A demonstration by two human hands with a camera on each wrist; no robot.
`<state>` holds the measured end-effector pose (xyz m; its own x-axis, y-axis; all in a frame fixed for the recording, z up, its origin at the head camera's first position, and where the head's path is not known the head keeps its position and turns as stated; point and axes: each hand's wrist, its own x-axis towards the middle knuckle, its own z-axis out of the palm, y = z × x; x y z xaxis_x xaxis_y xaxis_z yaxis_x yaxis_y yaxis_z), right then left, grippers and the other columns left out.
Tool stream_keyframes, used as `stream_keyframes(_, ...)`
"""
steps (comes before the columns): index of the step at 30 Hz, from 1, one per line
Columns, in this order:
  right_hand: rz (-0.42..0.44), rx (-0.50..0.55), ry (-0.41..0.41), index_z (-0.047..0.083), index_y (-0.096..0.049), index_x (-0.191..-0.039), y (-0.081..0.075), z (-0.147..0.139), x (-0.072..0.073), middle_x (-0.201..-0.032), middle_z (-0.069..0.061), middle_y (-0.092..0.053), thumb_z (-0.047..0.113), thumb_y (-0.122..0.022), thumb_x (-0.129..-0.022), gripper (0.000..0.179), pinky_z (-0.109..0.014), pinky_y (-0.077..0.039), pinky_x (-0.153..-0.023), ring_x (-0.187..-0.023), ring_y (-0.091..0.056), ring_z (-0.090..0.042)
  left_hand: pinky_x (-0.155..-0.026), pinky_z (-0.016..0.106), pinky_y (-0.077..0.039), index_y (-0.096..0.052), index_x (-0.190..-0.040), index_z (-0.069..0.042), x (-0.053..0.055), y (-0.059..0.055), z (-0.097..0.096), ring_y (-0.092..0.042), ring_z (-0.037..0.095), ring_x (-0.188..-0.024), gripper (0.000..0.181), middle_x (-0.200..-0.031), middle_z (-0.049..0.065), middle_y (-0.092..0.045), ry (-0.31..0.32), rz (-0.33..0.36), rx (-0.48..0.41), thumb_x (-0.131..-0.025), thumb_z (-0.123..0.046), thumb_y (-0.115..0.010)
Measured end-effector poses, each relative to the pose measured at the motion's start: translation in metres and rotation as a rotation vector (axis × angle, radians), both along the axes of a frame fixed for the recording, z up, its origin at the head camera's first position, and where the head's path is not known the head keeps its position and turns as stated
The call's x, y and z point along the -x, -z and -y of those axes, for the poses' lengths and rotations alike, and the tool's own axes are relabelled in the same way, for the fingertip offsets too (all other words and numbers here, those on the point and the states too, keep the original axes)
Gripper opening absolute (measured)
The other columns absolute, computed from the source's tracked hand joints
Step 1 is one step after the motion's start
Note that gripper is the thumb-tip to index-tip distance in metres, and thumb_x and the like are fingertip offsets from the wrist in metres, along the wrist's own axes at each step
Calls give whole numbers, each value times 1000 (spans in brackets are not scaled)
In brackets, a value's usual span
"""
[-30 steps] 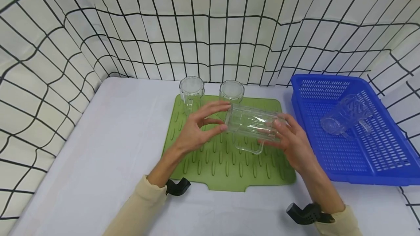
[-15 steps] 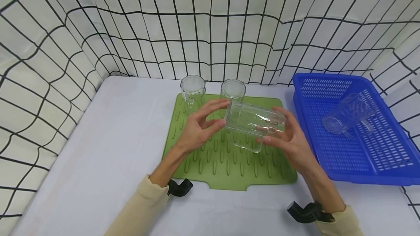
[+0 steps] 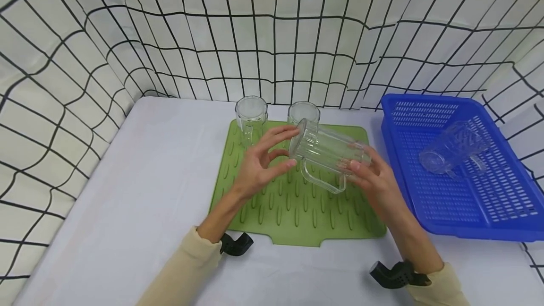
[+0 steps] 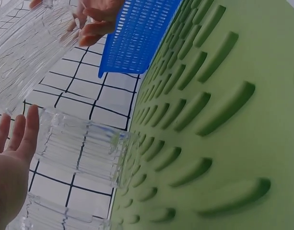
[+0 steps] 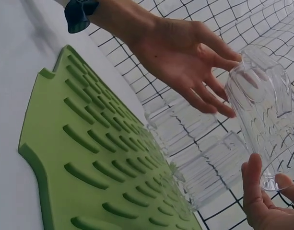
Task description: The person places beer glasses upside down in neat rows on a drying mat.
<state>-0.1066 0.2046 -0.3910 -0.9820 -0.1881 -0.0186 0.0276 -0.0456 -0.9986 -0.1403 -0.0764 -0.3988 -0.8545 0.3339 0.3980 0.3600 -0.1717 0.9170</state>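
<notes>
The green mat [image 3: 297, 211] allows passage in front; the held mug [image 3: 326, 149] and two standing mugs [image 3: 251, 116] [image 3: 304, 113] obstruct behind.

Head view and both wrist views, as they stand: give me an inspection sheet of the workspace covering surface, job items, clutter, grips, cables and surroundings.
Surface: white-covered table; ridged green mat lies on it.
Job items: clear held mug, tilted above the mat; left mug and right mug stand at the mat's far side; fourth mug lies on its side in the blue basket.
Clutter: nothing seen.
Grips: right grip holds one end of the held mug; left grip has its fingers at the other end, firmness of contact unclear.
Cables: nothing seen.
Surroundings: white backdrop with black grid lines on the left, far and right sides.
</notes>
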Motion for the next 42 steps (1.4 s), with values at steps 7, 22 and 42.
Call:
stream_keyframes(7, 23, 88, -24, 16, -46, -149, 0, 8, -2, -127, 0, -72, 11, -55, -105, 46, -28, -59, -99, -117, -71, -14, -110, 42, -54, -48, -150, 2, -4, 3, -8, -48, 36, -147, 65, -163, 13, -41, 12, 81, -114, -89, 0, -69)
stream_keyframes(22, -105, -40, 48, 17, -48, -151, 4, 15, -4, -142, -6, -55, -1, -63, -96, 59, -23, -56, -101, -129, -59, -22, -111, 54, -52, -66, -139, -28, -2, 7, -14, -60, 29, -136, 53, -152, 7, -53, -39, 112, -203, -93, -2, -69)
stream_keyframes(42, -139, 58, 73, 14, -55, -146, 8, 19, -6, -126, -2, -71, -2, -54, -102, 47, -31, -63, -89, -109, -75, -13, -103, 42, -59, -50, -147, 4, -3, -1, -17, -60, 31, -134, 63, -154, 10, -50, -39, 110, -198, -94, -18, -75)
